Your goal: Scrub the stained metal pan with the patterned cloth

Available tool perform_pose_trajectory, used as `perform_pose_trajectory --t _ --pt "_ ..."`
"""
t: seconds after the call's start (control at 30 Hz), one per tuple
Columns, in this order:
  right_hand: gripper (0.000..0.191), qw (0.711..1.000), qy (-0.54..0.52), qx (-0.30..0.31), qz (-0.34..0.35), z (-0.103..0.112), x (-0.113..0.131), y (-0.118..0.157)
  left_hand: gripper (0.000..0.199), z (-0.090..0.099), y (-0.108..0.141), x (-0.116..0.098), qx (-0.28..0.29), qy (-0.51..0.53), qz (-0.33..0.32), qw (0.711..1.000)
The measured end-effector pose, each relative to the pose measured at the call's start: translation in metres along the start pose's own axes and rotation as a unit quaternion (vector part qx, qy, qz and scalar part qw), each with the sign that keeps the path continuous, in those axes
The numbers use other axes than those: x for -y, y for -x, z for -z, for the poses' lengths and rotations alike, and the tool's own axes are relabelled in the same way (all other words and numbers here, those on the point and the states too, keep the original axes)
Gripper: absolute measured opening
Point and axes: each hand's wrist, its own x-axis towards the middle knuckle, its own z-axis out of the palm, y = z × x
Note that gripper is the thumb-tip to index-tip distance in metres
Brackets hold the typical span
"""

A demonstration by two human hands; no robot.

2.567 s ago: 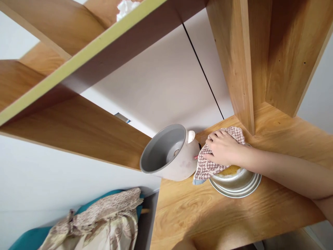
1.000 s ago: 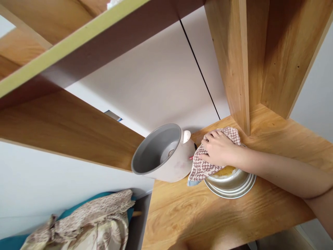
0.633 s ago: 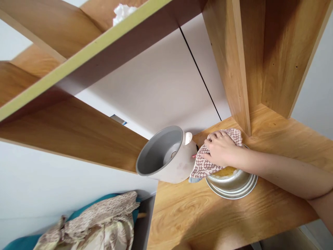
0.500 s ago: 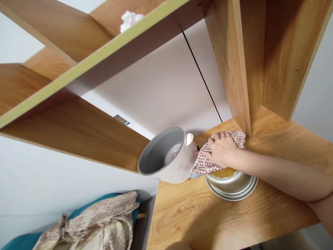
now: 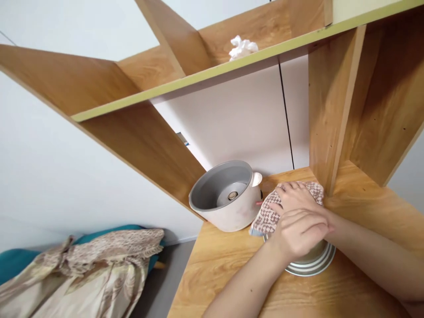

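A red-and-white patterned cloth [image 5: 267, 215] lies over the left and back part of a round metal pot [image 5: 314, 254], which stands on a ringed metal base or plate [image 5: 313, 268]. My right hand [image 5: 294, 198] rests on the cloth with its fingers spread. In front of it, above the pot, is my left hand [image 5: 300, 232]; its fingers are bent and partly turned away, and whether it holds anything is hidden. To the left stands a white rice cooker body [image 5: 232, 214], its grey inside showing and no pot in it.
The wooden desk [image 5: 195, 269] carries these things. Upright panels [image 5: 331, 110] rise behind on the right. A shelf edge [image 5: 212, 70] crosses above, bearing crumpled white tissue [image 5: 242, 47]. At lower left, clothing [image 5: 109, 265] lies over a teal seat [image 5: 20, 260].
My left hand has come in from below, over the pot. My right hand stays on the cloth. The view has turned, and the cooker appears more upright.
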Motion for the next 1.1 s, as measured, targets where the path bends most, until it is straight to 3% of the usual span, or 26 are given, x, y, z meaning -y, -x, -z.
perform_pose_trajectory --t 0.1,0.3,0.37,0.47,0.53,0.67,0.8,0.93,1.1 --pt "0.053 0.997 0.053 0.006 -0.047 0.004 0.001 0.000 0.019 -0.007 0.007 0.003 0.036 -0.020 0.004 0.999" --pt "0.048 0.992 0.030 -0.024 0.123 -0.004 -0.008 -0.004 0.035 -0.014 0.008 0.003 0.082 -0.065 0.034 0.994" --pt "0.046 0.995 0.035 -0.032 0.088 -0.008 -0.009 -0.005 0.029 -0.018 0.008 0.003 0.087 -0.091 0.045 0.991" --pt "0.053 0.995 0.079 -0.025 -0.050 -0.012 -0.006 -0.005 0.022 -0.022 0.009 0.004 0.085 -0.131 0.067 0.985" --pt "0.055 0.990 0.100 -0.015 -0.099 -0.010 -0.004 -0.004 0.022 -0.023 0.012 0.005 0.083 -0.155 0.100 0.979" --pt "0.049 0.995 0.093 0.019 -0.027 -0.002 -0.005 -0.005 0.026 -0.025 0.019 0.004 0.098 -0.183 0.154 0.966" --pt "0.053 0.996 0.036 0.046 0.065 0.005 -0.014 -0.007 0.037 -0.029 0.023 -0.001 0.150 -0.181 0.137 0.962" --pt "0.055 0.997 -0.006 0.063 0.044 0.008 -0.024 -0.012 0.036 -0.030 0.019 -0.004 0.215 -0.181 0.144 0.949" --pt "0.062 0.996 -0.008 0.089 -0.025 0.012 -0.033 -0.019 0.040 -0.027 0.013 -0.005 0.279 -0.192 0.218 0.915"
